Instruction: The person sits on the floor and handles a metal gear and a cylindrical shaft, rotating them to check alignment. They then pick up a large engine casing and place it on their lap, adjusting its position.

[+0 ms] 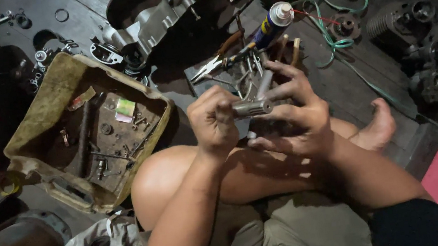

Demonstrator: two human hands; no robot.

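Metal shaft (251, 107) gripped between both hands, above knee, tray (32, 116) left.

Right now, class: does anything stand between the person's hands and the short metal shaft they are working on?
Nothing visible does. The left hand grips one end of the metal shaft directly, and the right hand touches its other end with bare fingers.

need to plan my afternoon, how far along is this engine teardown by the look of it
Done: the engine case and a finned cylinder lie apart on the floor, and small bolts sit in the dirty yellow tray. In hand: the left hand and right hand both grip a short metal shaft. Left: pliers and a spray can lie out, and nothing looks reassembled; I can't judge more.
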